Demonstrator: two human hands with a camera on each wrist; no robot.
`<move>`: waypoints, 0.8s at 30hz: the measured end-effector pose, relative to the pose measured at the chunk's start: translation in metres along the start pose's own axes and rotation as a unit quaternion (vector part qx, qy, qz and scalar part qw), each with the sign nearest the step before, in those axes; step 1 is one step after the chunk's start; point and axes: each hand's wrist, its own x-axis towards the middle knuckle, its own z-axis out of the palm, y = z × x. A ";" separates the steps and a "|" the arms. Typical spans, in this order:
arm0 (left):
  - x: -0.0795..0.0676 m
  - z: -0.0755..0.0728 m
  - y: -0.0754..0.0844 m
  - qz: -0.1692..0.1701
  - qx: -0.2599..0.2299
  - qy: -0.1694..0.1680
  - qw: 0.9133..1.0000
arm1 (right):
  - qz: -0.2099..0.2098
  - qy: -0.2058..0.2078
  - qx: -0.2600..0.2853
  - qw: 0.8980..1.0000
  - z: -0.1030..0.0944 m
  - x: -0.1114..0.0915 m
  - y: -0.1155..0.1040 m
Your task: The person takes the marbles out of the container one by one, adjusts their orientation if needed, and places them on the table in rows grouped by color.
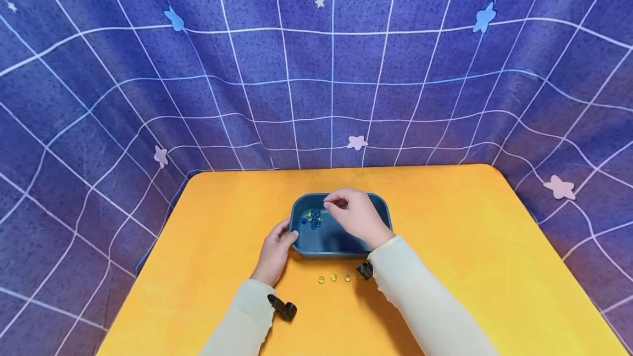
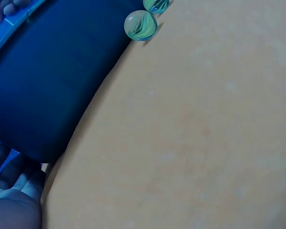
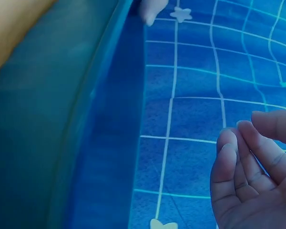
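Observation:
A dark blue rectangular bin (image 1: 316, 255) stands on the table. My left hand (image 1: 273, 251) grips its left end, thumb over the rim and fingers against the outer wall; the left wrist view shows those fingers (image 2: 19, 174) at the bin's lower corner. Over the bin's right half hovers my right hand (image 1: 353, 214), fingers loosely bent. In the right wrist view its fingertips (image 3: 226, 162) are near the thumb and no object shows between them. Several blue and yellow glass marbles (image 1: 314, 218) lie inside the bin at the left.
Three yellow-green marbles (image 1: 334, 278) lie in a row on the orange table (image 1: 222, 207), in front of the bin; two swirled marbles (image 2: 140, 26) appear beside its wall in the left wrist view. A purple-blue curtain (image 1: 316, 98) with a white grid hangs behind the table.

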 end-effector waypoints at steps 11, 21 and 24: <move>0.002 0.001 -0.001 0.003 -0.004 -0.004 1.000 | 0.028 -0.013 -0.028 0.999 0.014 0.022 0.023; 0.001 0.001 -0.001 0.000 -0.006 -0.004 1.000 | 0.037 -0.055 -0.060 0.996 0.036 0.031 0.049; 0.001 0.000 -0.001 0.008 -0.008 -0.010 1.000 | 0.046 -0.073 -0.061 0.994 0.042 0.034 0.052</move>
